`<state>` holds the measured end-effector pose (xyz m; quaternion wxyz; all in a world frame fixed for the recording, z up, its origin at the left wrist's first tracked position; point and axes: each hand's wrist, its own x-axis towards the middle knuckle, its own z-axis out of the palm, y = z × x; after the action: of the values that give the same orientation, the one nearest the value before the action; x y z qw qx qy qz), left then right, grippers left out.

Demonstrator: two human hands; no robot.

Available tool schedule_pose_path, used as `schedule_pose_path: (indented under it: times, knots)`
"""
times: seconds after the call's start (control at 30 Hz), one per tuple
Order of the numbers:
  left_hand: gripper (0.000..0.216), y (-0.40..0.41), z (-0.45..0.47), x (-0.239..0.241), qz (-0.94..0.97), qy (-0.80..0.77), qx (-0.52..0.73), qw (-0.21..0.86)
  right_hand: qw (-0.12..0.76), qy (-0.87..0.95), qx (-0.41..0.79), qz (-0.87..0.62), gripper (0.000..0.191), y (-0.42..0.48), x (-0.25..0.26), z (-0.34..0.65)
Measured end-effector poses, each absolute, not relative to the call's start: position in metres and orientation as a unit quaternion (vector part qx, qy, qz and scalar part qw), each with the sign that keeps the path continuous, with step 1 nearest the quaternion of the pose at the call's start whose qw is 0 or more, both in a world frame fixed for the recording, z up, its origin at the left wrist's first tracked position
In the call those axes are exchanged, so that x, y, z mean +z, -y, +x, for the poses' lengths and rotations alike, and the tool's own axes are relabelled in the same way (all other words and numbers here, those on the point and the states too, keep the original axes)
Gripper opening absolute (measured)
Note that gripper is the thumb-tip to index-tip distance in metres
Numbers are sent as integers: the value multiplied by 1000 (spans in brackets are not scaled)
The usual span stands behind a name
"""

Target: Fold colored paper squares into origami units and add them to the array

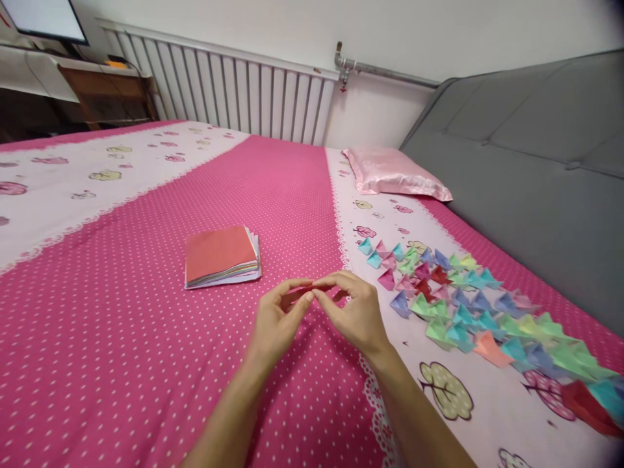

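My left hand [283, 315] and my right hand [353, 309] meet above the bed, thumbs and fingertips pinched together. Between them shows a thin sliver of red paper [309, 286], mostly hidden by the fingers, so its folded shape cannot be made out. To the left of my hands lies a stack of square coloured paper [220, 255], a red sheet on top. Many small folded paper boats [468, 316] in blue, green, pink, red and orange stand in rows to the right of my right hand.
A pink dotted bedspread [146, 351] with white printed bands covers the bed. A pink satin pillow [392, 172] lies near the grey padded headboard [526, 156]. Behind are a white radiator [234, 84] and a pipe [390, 73]; a monitor [46, 19] stands at far left.
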<state>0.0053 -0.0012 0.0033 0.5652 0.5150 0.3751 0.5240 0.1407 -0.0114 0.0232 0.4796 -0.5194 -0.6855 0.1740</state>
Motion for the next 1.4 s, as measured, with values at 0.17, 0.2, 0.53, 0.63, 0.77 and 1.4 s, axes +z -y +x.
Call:
schedule_pose_path:
  times: [0.17, 0.2, 0.53, 0.63, 0.77, 1.4]
  knots:
    - [25, 1, 6, 4, 464, -390, 535, 589, 468, 699, 149, -519, 14, 13, 21, 136]
    - [25, 1, 6, 4, 456, -397, 536, 590, 468, 701, 145, -518, 14, 13, 20, 136]
    - [23, 2, 7, 6, 433, -449, 519, 586, 448, 710, 142, -525, 12, 13, 18, 134]
    - [23, 3, 7, 6, 438, -445, 512, 590, 447, 709, 148, -525, 11, 13, 18, 134]
    - [22, 3, 8, 5, 443, -439, 513, 590, 448, 707, 160, -523, 10, 13, 19, 133]
    - [15, 3, 6, 8, 399, -420, 540, 611, 522, 622, 299, -501, 8, 12, 19, 137]
